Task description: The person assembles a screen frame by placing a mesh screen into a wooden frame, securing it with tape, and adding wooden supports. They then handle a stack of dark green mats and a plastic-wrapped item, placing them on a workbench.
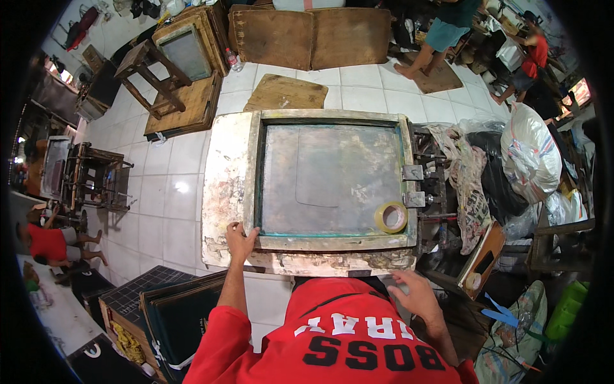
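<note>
A silkscreen frame with weathered wooden rails and a hazy grey mesh lies on a paint-stained board in front of me. My left hand rests at its near left corner, thumb at the rail and fingers apart on the board. By the board's near right edge is my right hand, fingers spread, with nothing seen in it. A roll of yellowish clear tape lies in the frame's near right corner. One thin dark line curves over the mesh. Two metal clamps meet the frame's right rail.
Wrapped bundles and white sacks crowd the right. Dark stacked panels stand at lower left. A wooden stool sits on boards at far left. Another person in red is at left; someone in teal shorts stands at far right.
</note>
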The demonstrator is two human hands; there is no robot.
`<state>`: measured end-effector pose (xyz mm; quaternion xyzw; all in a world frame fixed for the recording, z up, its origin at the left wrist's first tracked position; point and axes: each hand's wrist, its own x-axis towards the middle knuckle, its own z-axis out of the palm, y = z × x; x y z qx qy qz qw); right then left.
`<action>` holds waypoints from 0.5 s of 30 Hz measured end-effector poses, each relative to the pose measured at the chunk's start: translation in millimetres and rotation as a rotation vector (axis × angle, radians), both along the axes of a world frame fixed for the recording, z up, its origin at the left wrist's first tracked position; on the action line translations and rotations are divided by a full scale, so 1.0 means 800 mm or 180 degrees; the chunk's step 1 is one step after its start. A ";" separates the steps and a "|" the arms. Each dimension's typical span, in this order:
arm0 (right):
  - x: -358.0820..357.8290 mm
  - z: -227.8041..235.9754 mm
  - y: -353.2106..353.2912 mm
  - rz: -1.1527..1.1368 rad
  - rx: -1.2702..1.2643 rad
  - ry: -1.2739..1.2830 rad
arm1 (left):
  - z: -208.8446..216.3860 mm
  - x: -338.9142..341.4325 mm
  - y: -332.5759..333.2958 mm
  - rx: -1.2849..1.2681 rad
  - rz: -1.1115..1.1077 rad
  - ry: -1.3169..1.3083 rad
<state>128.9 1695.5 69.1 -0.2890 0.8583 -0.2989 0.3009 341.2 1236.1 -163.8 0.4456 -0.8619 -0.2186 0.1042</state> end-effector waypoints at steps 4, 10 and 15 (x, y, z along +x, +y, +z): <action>0.015 -0.009 0.038 0.0503 0.0158 -0.0020 | 0.003 -0.001 0.018 0.0220 0.0159 0.0107; 0.020 -0.023 0.132 0.0625 -0.0172 0.0206 | -0.018 0.048 0.158 -0.0535 0.1110 0.0408; 0.048 -0.036 0.228 0.0837 0.0409 0.0101 | -0.064 0.150 0.363 -0.0693 0.1353 0.0348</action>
